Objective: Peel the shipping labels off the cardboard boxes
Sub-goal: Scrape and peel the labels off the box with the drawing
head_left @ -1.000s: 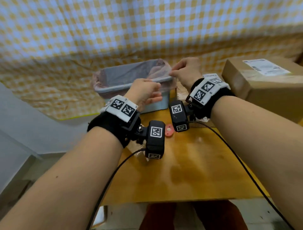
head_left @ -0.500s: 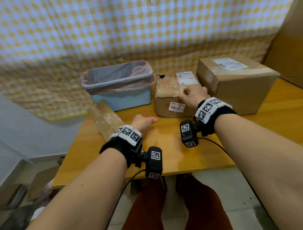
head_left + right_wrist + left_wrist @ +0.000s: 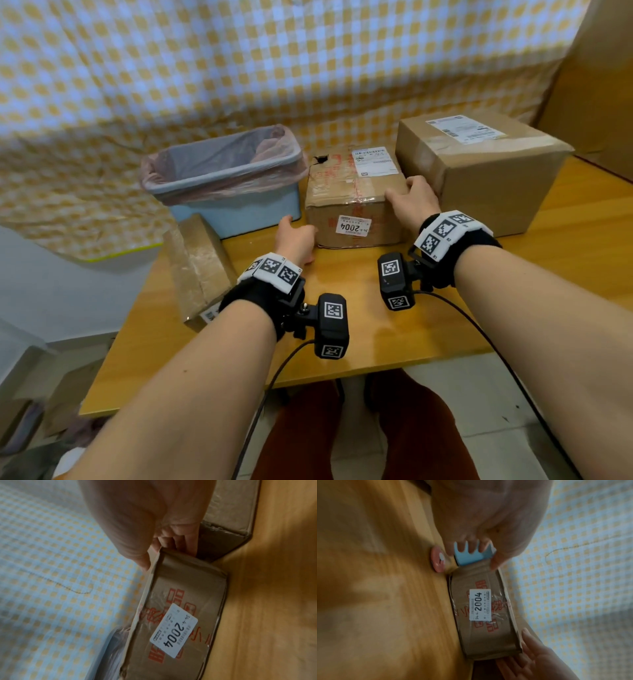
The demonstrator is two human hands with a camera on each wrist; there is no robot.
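A taped middle box point(image 3: 352, 195) stands on the table point(image 3: 370, 329), with a white shipping label point(image 3: 375, 161) on its top and a "2004" sticker point(image 3: 354, 226) on its front. My right hand point(image 3: 409, 197) grips its right end, thumb on the top and fingers point(image 3: 186, 545) down the side. At its left end my left hand point(image 3: 296, 236) holds the lower corner, the thumb point(image 3: 494, 562) against the top edge. A big box point(image 3: 486, 178) at the right carries a label point(image 3: 462, 128) on top. A flat box point(image 3: 198, 267) lies at the left.
A light blue bin point(image 3: 236, 212) with a pink liner stands behind the flat box, close to the middle box. A small pink disc point(image 3: 437, 559) lies on the table under my left hand. A checked cloth point(image 3: 308, 68) hangs behind. The table's front part is bare.
A second ago both hands held a thin strip over the bin. They came away; the right went onto the middle box, then the left, and now both hold its ends.
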